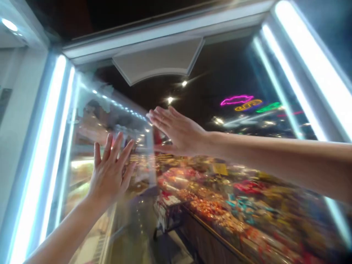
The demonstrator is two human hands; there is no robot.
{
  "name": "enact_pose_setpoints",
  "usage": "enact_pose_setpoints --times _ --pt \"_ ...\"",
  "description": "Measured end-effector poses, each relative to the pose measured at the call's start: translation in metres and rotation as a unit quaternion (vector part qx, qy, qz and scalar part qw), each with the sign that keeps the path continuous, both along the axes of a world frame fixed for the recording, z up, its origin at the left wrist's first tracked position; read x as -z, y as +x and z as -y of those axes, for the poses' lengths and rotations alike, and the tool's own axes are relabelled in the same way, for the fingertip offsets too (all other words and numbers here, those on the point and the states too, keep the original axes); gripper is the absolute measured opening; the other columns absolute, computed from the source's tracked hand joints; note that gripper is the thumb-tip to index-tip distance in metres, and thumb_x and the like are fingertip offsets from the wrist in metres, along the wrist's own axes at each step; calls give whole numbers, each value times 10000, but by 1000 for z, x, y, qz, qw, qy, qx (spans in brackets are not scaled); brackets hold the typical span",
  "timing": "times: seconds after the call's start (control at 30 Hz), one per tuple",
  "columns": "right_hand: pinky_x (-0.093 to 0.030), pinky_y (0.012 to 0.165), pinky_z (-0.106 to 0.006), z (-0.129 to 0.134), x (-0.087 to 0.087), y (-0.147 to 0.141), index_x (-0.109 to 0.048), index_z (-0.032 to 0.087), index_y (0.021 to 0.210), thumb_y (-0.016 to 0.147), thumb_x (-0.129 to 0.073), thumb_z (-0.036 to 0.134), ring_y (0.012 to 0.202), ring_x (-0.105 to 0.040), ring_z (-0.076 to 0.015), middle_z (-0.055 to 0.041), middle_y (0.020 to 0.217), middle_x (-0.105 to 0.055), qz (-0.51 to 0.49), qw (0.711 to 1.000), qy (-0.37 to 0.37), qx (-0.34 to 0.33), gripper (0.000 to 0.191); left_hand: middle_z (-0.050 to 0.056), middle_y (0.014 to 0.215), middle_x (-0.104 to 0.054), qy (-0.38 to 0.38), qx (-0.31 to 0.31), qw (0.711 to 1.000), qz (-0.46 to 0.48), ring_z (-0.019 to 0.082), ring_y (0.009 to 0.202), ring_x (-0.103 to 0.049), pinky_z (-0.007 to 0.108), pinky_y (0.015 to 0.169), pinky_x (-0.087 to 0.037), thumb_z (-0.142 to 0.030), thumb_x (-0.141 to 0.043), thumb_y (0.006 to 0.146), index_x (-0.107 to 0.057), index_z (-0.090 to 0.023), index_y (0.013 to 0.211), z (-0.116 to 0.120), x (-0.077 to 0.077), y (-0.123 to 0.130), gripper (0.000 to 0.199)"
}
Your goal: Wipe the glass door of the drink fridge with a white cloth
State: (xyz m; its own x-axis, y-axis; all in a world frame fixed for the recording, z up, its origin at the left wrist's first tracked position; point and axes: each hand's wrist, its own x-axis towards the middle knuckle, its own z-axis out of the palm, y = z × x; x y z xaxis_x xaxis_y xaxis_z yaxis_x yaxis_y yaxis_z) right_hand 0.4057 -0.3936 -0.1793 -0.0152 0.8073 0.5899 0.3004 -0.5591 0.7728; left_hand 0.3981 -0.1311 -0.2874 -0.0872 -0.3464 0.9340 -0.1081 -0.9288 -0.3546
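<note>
My left hand (108, 179) is raised with its fingers spread apart and its palm turned away from me. To its right and a little higher, my right hand (181, 132) reaches across from the right side, fingers stretched out and thumb apart. Neither hand holds anything. Behind my left hand is a glass panel (137, 135) with reflections and a row of small lights; whether the hand touches it I cannot tell. A pale vertical edge (152, 157) of the panel ends near my right fingertips. Both arms are bare.
Bright tube lights (41, 161) line the left side, and more tube lights (299, 80) the right, below a white top frame (170, 31). Beyond stand a long display bin (214, 234) heaped with colourful goods (203, 201), blurred, and a shopping cart (166, 211). A neon sign (237, 99) glows behind.
</note>
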Motion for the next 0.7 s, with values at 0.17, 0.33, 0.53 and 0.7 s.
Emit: enact_pose_setpoints --times 0.17,0.33,0.53,0.7 --pt "-64 1335 -561 -87 -16 10 -188 51 1647 919 -219 875 1626 -110 -340 -175 1737 -190 12 999 -43 -18 1099 96 1751 -178 -29 1 999 15 332 1630 -70 653 1302 -84 -335 -473 1032 -203 -309 1654 -66 5 0 679" --pt "-20 1335 -543 -174 -35 13 -127 32 1653 973 -287 768 1630 -49 -327 -159 1754 -106 -6 999 12 33 1014 108 1749 -181 -66 27 997 32 317 1633 -64 640 1308 -107 -320 -493 1026 -102 -311 1667 -114 17 9 751" --pt "-61 1355 -425 -211 22 14 -260 175 1651 1012 -344 638 1631 -105 -224 -17 1747 -231 5 983 -182 8 794 114 1768 -43 -137 36 990 -5 337 1633 -6 673 1296 -54 -297 -488 1020 -40 -315 1670 -140 53 -1 790" --pt "-28 1346 -565 -187 77 12 -188 156 1663 987 -378 732 1635 -56 -301 -66 1760 -155 -19 999 -43 4 908 47 1776 27 -168 98 980 -37 315 1636 35 632 1315 -20 -261 -457 1018 -59 -334 1670 -123 90 -14 767"
